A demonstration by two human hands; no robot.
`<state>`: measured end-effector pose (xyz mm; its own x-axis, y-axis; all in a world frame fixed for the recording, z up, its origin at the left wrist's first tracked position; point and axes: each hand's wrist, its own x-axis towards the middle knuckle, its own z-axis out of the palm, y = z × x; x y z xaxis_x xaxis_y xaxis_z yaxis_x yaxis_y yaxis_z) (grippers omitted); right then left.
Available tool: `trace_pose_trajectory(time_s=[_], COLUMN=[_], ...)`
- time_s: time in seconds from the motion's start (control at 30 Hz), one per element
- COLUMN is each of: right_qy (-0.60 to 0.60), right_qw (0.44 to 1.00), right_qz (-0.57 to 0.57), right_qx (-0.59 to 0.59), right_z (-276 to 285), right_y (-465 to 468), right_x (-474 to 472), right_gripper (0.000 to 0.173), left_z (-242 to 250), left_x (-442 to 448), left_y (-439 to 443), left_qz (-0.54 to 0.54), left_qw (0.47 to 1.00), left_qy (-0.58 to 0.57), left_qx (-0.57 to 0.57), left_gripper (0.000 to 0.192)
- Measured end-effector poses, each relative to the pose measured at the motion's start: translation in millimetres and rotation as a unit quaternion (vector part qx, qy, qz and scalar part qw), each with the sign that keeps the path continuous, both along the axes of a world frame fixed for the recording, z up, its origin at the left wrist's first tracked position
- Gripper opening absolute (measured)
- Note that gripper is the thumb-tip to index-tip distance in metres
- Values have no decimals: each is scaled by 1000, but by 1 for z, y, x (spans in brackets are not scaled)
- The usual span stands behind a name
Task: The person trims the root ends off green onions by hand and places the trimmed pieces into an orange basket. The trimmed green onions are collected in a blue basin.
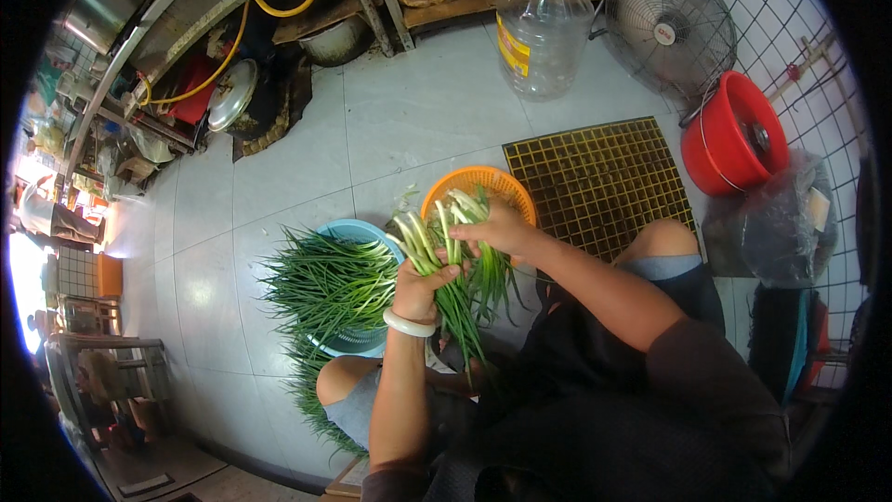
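My left hand (417, 289), with a pale bangle at the wrist, grips a bunch of scallions (456, 310) by the stems. White root ends point up and away, and green tops hang down. In my right hand (503, 229) is another bunch of scallions (493, 282); its fingertips also touch a white stem beside the left bunch. Both hands are at the near side of an orange plastic basket (481, 174), whose contents are mostly hidden. Left of them, a light-blue plastic basket (348, 225) holds many scallions (334, 286), laid with their green tips leftward.
More scallions (313, 383) lie beside my left knee. A yellow floor grate (599, 181) is right of the orange basket. Beyond stand a clear plastic jug (543, 35), a floor fan (669, 28) and a red bucket (725, 139). A lidded pot (237, 97) sits under the counter.
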<state>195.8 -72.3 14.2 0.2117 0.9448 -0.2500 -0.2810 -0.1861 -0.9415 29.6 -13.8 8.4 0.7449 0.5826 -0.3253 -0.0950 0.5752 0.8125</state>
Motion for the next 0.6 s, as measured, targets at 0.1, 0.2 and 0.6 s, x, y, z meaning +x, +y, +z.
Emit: trace_pose_trajectory(time_s=[0.1, 0.2, 0.6], right_qy=[12, -27, -16], right_qw=[1000, 998, 991], right_qz=[25, 49, -114], right_qx=[3, 2, -73], right_z=[-1, -6, -7], right_y=[0, 0, 3], right_x=[-1, -1, 34], right_gripper=[17, 16, 17], left_z=[-2, -2, -2], left_x=[0, 3, -5], left_y=[1, 0, 6], left_qz=[41, 76, 78], left_qw=[999, 997, 996], left_qy=[4, -26, 15], left_qx=[-22, -23, -30], left_gripper=[22, 20, 14])
